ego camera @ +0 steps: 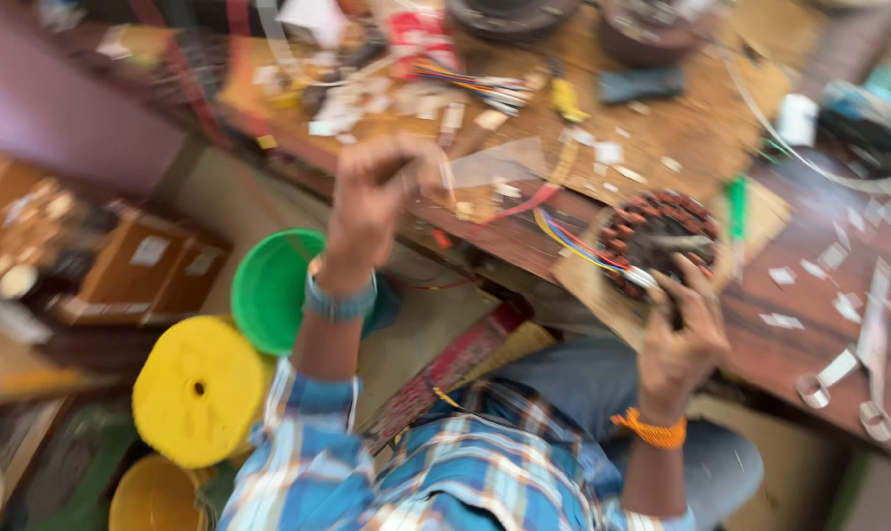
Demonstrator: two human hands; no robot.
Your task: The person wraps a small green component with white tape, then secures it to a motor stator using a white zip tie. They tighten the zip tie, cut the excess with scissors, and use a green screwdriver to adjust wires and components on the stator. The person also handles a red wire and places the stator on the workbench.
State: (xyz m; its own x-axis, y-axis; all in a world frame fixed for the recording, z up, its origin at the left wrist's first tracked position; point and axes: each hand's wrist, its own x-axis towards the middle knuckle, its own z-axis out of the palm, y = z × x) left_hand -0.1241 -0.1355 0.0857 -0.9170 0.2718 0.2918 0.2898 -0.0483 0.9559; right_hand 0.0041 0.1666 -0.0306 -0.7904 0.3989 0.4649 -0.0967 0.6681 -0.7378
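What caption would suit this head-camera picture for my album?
Right hand grips a round copper-wound motor stator on a cluttered wooden workbench; left hand is raised, fist closed.

1. A wooden bench runs across the room, its top scuffed and crowded.
2. A round motor stator with copper windings sits near the front edge, coloured wires trailing from it.
3. White paper scraps lie scattered all over.
4. Scissors rest at the right end.
5. A green-handled tool lies just beside the stator.
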